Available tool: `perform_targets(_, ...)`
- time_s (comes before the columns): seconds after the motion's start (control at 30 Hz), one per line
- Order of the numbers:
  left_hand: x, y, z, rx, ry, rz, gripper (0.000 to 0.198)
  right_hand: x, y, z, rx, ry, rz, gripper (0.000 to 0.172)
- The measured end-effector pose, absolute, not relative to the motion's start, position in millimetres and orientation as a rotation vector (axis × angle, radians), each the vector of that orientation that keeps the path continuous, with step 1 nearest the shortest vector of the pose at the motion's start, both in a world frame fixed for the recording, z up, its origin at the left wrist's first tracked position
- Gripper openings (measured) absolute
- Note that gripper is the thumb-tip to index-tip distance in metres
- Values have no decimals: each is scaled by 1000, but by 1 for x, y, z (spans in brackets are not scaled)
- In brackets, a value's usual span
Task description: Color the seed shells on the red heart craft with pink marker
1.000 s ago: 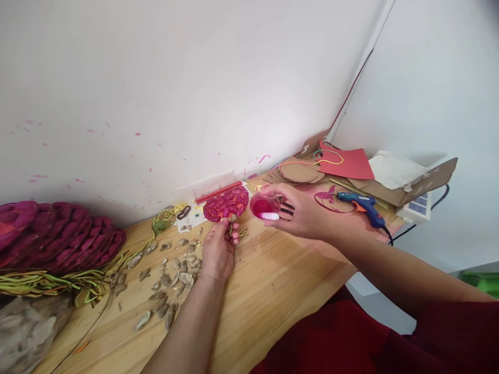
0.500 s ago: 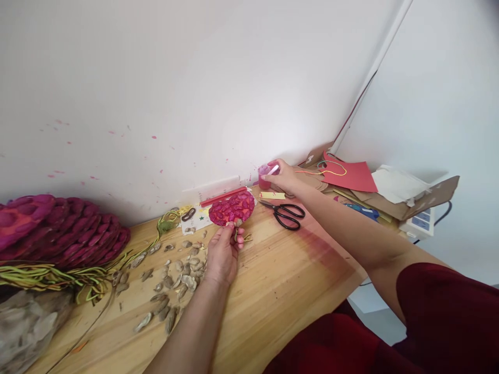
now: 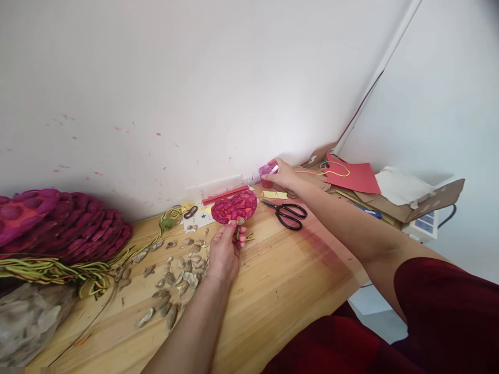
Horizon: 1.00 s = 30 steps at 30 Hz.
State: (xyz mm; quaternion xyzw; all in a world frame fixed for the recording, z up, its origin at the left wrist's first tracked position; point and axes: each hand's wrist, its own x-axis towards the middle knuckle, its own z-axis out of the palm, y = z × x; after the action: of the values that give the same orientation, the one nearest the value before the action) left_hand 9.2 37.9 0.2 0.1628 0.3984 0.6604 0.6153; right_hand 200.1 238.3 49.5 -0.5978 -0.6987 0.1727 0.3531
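Note:
My left hand (image 3: 226,246) is closed on the lower edge of a cardboard disc (image 3: 234,208) covered with magenta-painted peanut shells. One bare tan shell (image 3: 241,222) shows by the thumb, and short greenish cords hang under the fingers. Over by the wall, my right hand (image 3: 284,174) is closed on a white-handled paintbrush (image 3: 274,170). The brush's lower end is hidden in a small plastic cup of pink paint (image 3: 267,182). Black-handled scissors (image 3: 290,215) lie between the disc and my right forearm, with a yellow strip (image 3: 274,195) just behind them.
Loose peanut shells (image 3: 183,275) are scattered left of my left forearm. Farther left stand stacked magenta discs (image 3: 66,223) with green cords (image 3: 47,272) and a plastic bag (image 3: 35,322). Cardboard, red paper (image 3: 358,176) and a power strip (image 3: 423,227) occupy the right end.
The view has shifted slightly. Both hands keep their holds: the left on the disc, the right on the brush at the cup, its handle tilted a little differently.

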Motion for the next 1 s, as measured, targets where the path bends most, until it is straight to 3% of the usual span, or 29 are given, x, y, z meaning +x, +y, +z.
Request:
perform_targets(0.57,10,37,2,383,926,1519,42,187,230,46,-1587,-1783,453,52)
perform_targets(0.83,10,38,2,384,921,1518,46,196,236,41,-1538,-1777,496,64)
perform_targets(1.0,10,38,1,387,911,1519,46,205,239,35,-1531,-1751,477,58)
